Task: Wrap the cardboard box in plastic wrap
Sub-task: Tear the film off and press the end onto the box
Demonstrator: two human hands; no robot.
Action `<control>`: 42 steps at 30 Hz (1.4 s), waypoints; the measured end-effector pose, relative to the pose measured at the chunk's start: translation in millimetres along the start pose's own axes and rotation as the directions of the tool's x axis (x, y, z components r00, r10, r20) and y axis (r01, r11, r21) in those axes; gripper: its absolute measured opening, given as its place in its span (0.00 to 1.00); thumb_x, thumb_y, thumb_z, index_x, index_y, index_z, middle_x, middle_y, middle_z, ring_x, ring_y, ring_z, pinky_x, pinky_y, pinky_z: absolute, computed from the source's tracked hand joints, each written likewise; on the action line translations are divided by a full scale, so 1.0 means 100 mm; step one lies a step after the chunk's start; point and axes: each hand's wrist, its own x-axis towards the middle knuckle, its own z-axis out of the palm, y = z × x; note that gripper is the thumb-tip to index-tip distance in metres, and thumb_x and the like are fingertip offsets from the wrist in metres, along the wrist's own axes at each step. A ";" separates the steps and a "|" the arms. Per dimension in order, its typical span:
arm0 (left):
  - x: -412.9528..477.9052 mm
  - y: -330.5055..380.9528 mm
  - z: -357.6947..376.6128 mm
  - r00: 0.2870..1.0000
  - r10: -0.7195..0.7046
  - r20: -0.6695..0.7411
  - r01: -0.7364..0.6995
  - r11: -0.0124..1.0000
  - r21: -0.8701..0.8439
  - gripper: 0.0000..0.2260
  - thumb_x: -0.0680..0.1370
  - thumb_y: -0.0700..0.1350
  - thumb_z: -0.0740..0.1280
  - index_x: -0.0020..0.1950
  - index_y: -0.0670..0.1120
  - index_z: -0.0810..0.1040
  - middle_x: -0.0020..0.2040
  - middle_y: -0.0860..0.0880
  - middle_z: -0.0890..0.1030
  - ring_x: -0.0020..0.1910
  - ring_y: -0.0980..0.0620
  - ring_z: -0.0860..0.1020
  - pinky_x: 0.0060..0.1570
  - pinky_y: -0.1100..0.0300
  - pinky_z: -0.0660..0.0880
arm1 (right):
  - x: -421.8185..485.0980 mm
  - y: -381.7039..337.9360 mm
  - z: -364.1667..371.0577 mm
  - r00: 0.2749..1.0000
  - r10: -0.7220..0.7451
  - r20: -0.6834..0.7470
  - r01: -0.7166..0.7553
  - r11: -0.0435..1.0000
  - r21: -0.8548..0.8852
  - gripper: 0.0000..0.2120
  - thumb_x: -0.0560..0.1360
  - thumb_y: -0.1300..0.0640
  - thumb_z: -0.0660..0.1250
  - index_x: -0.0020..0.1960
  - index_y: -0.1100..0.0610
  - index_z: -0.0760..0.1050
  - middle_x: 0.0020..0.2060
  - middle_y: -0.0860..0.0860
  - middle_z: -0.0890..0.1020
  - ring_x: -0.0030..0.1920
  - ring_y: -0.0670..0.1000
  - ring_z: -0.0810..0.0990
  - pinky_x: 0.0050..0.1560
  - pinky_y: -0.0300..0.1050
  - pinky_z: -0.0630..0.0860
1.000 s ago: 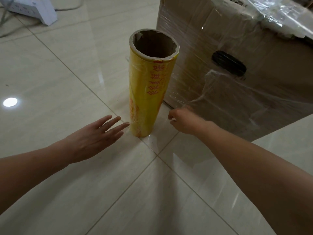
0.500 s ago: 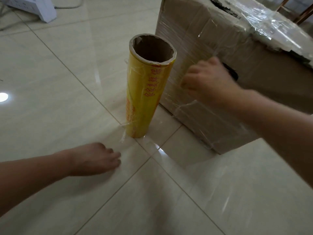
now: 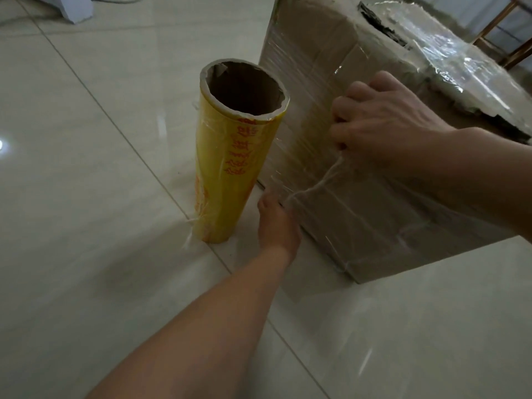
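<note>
Gripping right hand (image 3: 385, 125): bunches plastic wrap (image 3: 315, 185) in curled fingers against the side of the cardboard box (image 3: 359, 220) on the floor (image 3: 86, 226), likely to keep the loose sheet taut.
Left hand (image 3: 277, 223): reaches low to the box's near bottom corner and seems to pinch the strand's other end; fingertips hidden, so judged from the strand's end point.
Plastic wrap: clings round the box's sides and crumpled top, stretches as a twisted rope between both hands.
Roll (image 3: 233, 156): stands upright just beside the box, untouched, parked within reach.
</note>
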 end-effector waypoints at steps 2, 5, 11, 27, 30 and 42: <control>0.13 -0.07 0.04 0.999 -0.042 -0.033 0.040 0.997 -0.066 0.17 0.80 0.41 0.61 0.69 0.40 0.66 0.67 0.44 0.68 0.64 0.49 0.69 0.55 0.65 0.65 | 0.00 0.01 0.05 0.999 -0.007 -0.046 0.009 0.999 0.046 0.02 0.74 0.53 0.65 0.45 0.50 0.75 0.44 0.48 0.75 0.47 0.51 0.70 0.50 0.47 0.62; 0.29 -0.11 0.07 0.998 -0.059 -0.023 0.056 0.991 -0.121 0.01 0.77 0.40 0.66 0.46 0.45 0.76 0.46 0.45 0.77 0.46 0.47 0.76 0.39 0.62 0.68 | 0.05 0.01 0.01 1.000 -0.020 -0.023 0.024 0.980 0.198 0.04 0.75 0.50 0.62 0.44 0.49 0.70 0.41 0.46 0.75 0.43 0.49 0.69 0.50 0.45 0.57; 0.40 -0.15 0.14 0.987 -0.137 0.081 0.155 0.936 -0.317 0.10 0.76 0.38 0.66 0.53 0.47 0.69 0.43 0.52 0.73 0.47 0.44 0.77 0.50 0.48 0.76 | 0.14 0.00 -0.09 0.990 -0.071 0.121 0.042 0.974 0.221 0.05 0.80 0.48 0.56 0.47 0.49 0.63 0.31 0.45 0.77 0.34 0.49 0.74 0.54 0.44 0.61; 0.49 -0.28 0.13 0.929 -0.368 0.039 0.348 0.831 -0.434 0.12 0.76 0.34 0.65 0.35 0.45 0.71 0.33 0.47 0.75 0.36 0.48 0.77 0.37 0.60 0.76 | 0.17 0.06 -0.17 0.999 -0.006 0.052 -0.011 0.945 0.326 0.07 0.76 0.59 0.61 0.44 0.57 0.77 0.33 0.52 0.78 0.39 0.55 0.78 0.48 0.48 0.75; 0.58 -0.22 0.19 0.907 -0.416 0.059 0.393 0.788 -0.474 0.11 0.75 0.34 0.68 0.34 0.44 0.71 0.32 0.46 0.75 0.34 0.49 0.75 0.45 0.53 0.78 | 0.15 0.05 -0.05 0.999 0.033 -0.006 -0.029 0.949 0.313 0.06 0.76 0.63 0.61 0.40 0.57 0.72 0.30 0.51 0.75 0.35 0.53 0.75 0.54 0.48 0.68; 0.75 -0.03 0.23 0.830 -0.522 0.196 0.488 0.512 -0.707 0.06 0.75 0.30 0.63 0.40 0.39 0.71 0.33 0.45 0.71 0.31 0.54 0.72 0.21 0.70 0.72 | 0.21 -0.01 0.17 0.972 0.056 -0.227 -0.009 0.979 0.203 0.04 0.71 0.67 0.67 0.42 0.60 0.75 0.34 0.53 0.73 0.33 0.53 0.69 0.35 0.45 0.63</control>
